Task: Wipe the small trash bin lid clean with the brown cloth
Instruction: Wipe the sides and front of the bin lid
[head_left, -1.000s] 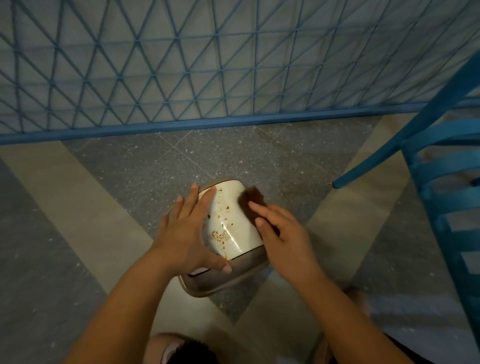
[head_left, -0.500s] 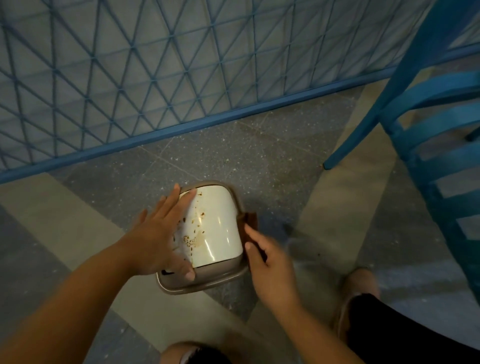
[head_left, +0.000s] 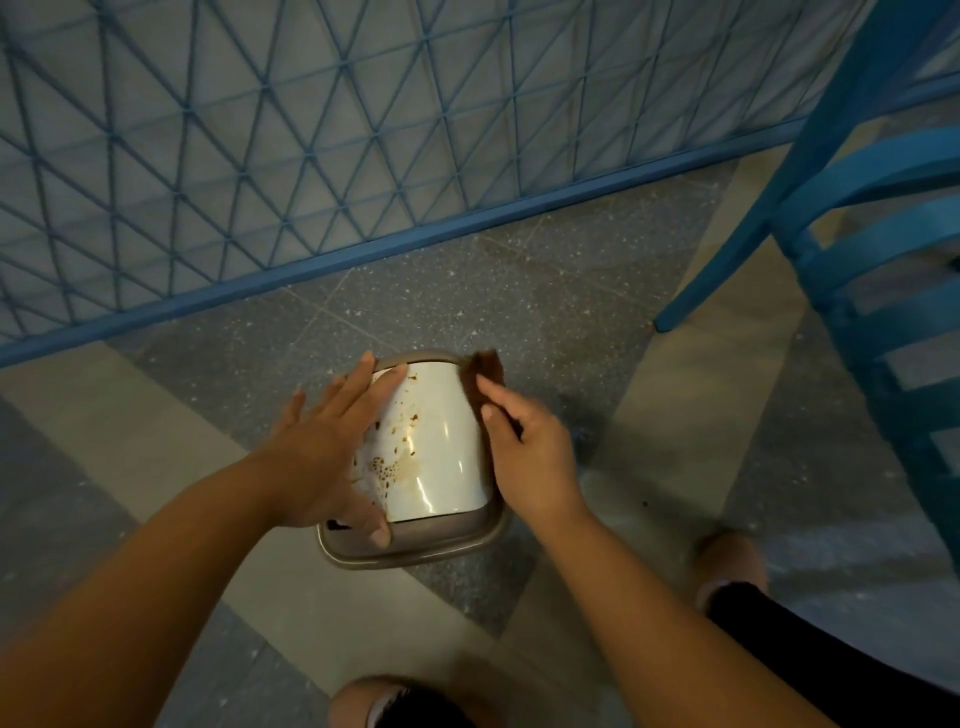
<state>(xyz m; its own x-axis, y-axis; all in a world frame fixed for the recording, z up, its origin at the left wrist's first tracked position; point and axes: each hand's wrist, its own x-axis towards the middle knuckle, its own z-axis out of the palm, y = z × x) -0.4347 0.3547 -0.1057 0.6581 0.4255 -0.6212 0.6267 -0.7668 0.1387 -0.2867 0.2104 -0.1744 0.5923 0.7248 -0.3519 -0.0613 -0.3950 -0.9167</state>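
Wiping barely begun: flat left hand (head_left: 322, 457) steadying stained lid (head_left: 431, 447), right hand (head_left: 530, 457) pinching brown cloth (head_left: 485, 374) at its edge.

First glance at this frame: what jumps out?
The white lid at centre, spattered with brown stains on its left half. The left hand rests flat on that stained side, while the right hand holds the brown cloth at the lid's right edge. A blue chair stands at right.

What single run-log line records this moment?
left hand: steadies bin lid | right hand: holds brown cloth at lid's right edge | stains: remain
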